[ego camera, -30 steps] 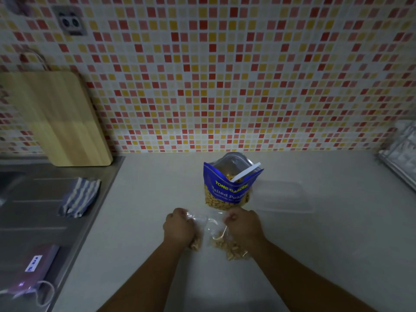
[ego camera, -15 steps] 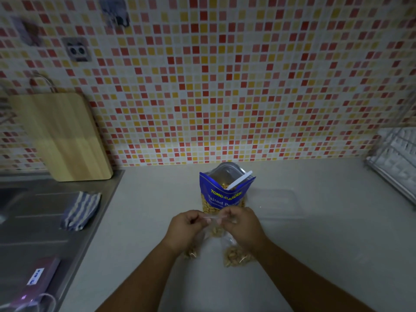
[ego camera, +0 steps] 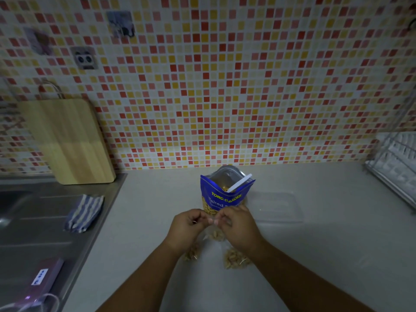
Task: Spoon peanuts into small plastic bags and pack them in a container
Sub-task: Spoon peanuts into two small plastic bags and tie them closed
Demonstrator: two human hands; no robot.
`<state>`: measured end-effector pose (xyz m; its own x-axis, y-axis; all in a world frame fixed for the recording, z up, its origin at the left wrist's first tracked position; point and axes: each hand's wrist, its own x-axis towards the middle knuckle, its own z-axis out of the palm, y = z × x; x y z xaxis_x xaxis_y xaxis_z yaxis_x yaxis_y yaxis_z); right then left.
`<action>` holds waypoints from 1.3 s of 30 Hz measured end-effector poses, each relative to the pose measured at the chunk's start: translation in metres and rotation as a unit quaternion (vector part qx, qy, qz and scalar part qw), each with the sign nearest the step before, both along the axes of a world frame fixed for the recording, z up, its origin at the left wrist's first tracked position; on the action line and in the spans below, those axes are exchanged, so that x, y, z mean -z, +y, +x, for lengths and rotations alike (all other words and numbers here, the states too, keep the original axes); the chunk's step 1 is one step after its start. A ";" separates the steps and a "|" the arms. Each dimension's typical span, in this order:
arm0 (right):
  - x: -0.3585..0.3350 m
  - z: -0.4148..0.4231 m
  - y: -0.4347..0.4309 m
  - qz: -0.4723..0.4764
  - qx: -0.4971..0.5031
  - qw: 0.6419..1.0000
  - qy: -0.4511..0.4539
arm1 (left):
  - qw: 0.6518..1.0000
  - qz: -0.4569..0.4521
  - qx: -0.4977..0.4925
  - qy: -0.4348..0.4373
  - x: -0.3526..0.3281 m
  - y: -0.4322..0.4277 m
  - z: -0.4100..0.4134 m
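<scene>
Over the middle of the countertop (ego camera: 153,221), the left hand (ego camera: 186,226) and right hand (ego camera: 238,226) both pinch the top of a small plastic bag (ego camera: 215,234) of peanuts. The clear container (ego camera: 278,209) lies beyond, rightward, nearer the right hand, beside the peanut pouch (ego camera: 225,198).

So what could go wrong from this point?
1. The left hand and right hand pinch the small bag at its top; a poor seal may let its contents spill onto the counter.
2. The open peanut pouch stands just behind the hands, with the spoon leaning out; a bump might tip it.
</scene>
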<state>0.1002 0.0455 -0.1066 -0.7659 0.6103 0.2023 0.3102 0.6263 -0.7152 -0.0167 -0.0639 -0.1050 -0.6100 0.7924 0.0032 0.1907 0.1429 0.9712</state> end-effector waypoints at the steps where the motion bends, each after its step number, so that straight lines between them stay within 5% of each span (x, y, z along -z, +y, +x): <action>1: -0.002 0.000 -0.001 0.014 0.001 1.000 -0.001 | 1.000 0.001 0.003 0.007 0.000 0.001 0.000; 16: -0.003 0.009 0.008 -0.028 0.023 0.998 -0.057 | 0.997 -0.009 -0.001 0.071 0.003 0.001 0.001; 26: -0.001 0.010 0.012 -0.062 0.019 0.996 -0.065 | 0.999 -0.021 -0.023 0.026 0.011 -0.003 -0.003; 32: -0.002 0.015 0.017 -0.198 -0.010 0.975 -0.099 | 0.997 -0.067 -0.003 -0.039 0.019 -0.008 0.000; 36: 0.013 0.019 0.031 -0.017 0.005 0.982 -0.189 | 0.987 -0.154 -0.033 -0.013 0.030 -0.005 0.001; 39: 0.030 0.021 0.036 0.140 0.010 0.960 -0.245 | 0.975 -0.195 -0.046 0.096 0.041 0.003 -0.003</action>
<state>0.1209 0.0812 -0.1370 -0.8001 0.5995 -0.0208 0.5793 0.7631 -0.2864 -0.0195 -0.0612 -0.1462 -0.6965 0.6980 -0.1666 0.3325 0.5197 0.7870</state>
